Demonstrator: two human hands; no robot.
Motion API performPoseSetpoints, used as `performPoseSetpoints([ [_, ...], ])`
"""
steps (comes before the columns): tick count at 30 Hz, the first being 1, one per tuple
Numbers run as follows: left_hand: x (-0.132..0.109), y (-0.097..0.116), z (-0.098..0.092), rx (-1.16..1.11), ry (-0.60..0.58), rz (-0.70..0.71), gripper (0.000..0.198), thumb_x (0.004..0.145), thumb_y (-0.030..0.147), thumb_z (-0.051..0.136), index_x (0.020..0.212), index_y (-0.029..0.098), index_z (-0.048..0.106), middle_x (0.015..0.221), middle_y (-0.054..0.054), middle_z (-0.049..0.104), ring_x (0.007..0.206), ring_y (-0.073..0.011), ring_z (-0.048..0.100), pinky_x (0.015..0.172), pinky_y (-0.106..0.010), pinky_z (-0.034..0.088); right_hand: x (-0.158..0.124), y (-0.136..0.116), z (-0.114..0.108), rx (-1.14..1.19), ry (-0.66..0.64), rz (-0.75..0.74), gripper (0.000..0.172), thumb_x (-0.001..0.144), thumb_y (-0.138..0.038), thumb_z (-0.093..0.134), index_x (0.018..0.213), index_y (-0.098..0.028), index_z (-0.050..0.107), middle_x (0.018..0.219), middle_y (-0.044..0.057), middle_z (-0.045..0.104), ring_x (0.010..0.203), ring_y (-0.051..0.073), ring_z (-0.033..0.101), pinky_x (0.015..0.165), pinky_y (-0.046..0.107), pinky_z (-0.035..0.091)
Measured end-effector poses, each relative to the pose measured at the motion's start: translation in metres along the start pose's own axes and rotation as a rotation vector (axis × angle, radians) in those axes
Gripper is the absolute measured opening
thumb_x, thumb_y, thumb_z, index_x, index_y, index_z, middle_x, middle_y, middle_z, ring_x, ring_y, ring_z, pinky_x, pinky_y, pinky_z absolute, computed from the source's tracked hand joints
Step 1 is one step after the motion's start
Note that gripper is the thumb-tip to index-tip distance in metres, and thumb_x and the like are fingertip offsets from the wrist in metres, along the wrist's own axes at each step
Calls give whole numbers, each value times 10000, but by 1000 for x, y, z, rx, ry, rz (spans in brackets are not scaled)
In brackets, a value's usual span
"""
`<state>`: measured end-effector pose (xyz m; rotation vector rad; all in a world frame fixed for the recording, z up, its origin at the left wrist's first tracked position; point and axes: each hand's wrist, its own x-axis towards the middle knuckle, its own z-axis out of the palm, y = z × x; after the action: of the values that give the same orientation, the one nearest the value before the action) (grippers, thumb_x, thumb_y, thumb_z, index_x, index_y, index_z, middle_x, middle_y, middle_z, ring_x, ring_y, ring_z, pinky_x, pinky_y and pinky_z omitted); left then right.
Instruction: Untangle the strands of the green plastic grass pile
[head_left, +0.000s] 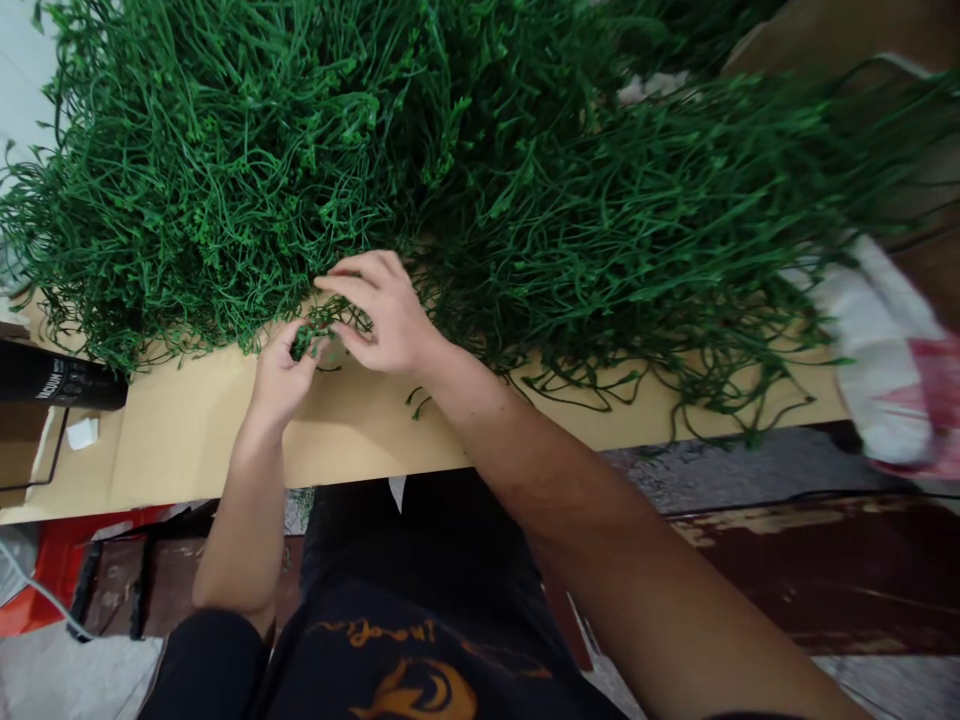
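Observation:
My left hand (283,372) is closed around a small bunch of thin green plastic stems (302,342) with tiny buds, held just above the brown table edge. Facing it, my right hand (386,312) has its fingers stretched out and its thumb apart from them, close to the stems at my left fingertips. Behind both hands rises a large heap of the same green plastic stems (225,180). A second pile of long green stems (637,210) lies to the right, its loose ends trailing toward the front edge.
Brown cardboard (187,430) covers the tabletop. At the left edge lies a black cylinder (60,378) marked "VACUUM", with a small white piece (82,433) near it. A white and red bag (892,370) stands at the right. Below the table is a dark red bench (825,570).

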<state>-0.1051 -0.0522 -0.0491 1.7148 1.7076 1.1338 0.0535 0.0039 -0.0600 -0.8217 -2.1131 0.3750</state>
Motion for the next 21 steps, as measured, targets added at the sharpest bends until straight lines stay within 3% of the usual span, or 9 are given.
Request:
performPoseSetpoints([
  [3, -2, 1, 6, 20, -40, 25, 228, 699, 312, 631, 866, 158, 605, 874, -45, 645, 848, -163, 584, 810, -312, 460, 0, -6, 3, 62, -181, 0, 377, 745, -142, 413, 1074, -162, 598, 1050, 91, 596, 1028, 226, 467, 863, 377, 352],
  [5, -4, 2, 6, -15, -69, 7, 253, 695, 329, 638, 875, 156, 601, 879, -45, 643, 836, -156, 584, 801, -307, 466, 1, -5, 5, 70, -224, 52, 347, 749, -117, 380, 1001, -149, 616, 998, 92, 622, 968, 215, 497, 840, 357, 349],
  [10, -11, 3, -3, -142, -78, -72, 392, 666, 488, 659, 880, 166, 594, 744, -9, 598, 684, -115, 540, 668, -260, 460, 4, 3, 7, 66, -146, 123, 289, 749, -127, 379, 922, -128, 611, 909, 94, 636, 852, 199, 504, 800, 314, 352],
  [16, -18, 3, -11, -185, -30, -118, 453, 758, 621, 478, 746, 181, 585, 579, 17, 467, 507, -80, 374, 501, -235, 344, 3, 3, 11, 37, -135, 176, 213, 802, -199, 404, 829, -138, 606, 823, 81, 619, 788, 179, 494, 741, 280, 343],
  [21, -27, 11, -10, -114, -240, -149, 469, 767, 618, 459, 626, 173, 502, 579, 11, 456, 541, -93, 369, 536, -246, 334, 3, 4, 13, -73, -173, 335, 347, 897, -334, 310, 817, -152, 594, 730, 59, 587, 688, 154, 482, 639, 266, 295],
])
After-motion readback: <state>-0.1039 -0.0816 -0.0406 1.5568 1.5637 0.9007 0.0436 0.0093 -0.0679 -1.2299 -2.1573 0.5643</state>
